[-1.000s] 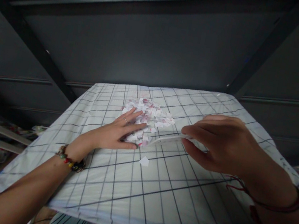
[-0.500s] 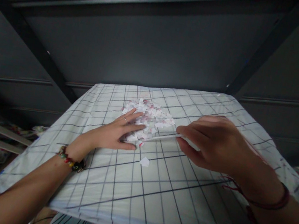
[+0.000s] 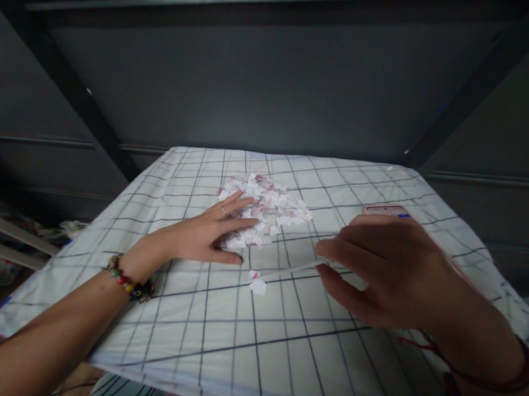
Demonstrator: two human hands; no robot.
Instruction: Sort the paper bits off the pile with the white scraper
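A pile of small torn paper scraps (image 3: 268, 202), white with some pink and red marks, lies on a checked tablecloth (image 3: 231, 334). My left hand (image 3: 218, 231) rests against the pile's left side with its fingers spread, touching the scraps. Between thumb and fingers, my right hand (image 3: 374, 270) pinches a thin whitish strip (image 3: 296, 269); its exact kind cannot be made out. The strip slants down to the left. Its far end is close to a few loose paper scraps (image 3: 258, 283), just in front of the pile.
Behind my right hand a flat phone-like object (image 3: 388, 210) lies on the cloth, mostly hidden. A dark panelled wall (image 3: 262, 89) stands at the table's back edge. Low at the left are a pale slatted frame (image 3: 0, 228) and blurred clutter on the floor.
My right hand and the strip have moved right and toward me. A red-marked scrap has come away from the pile's near edge to the loose white one. My left hand stays nearly still.
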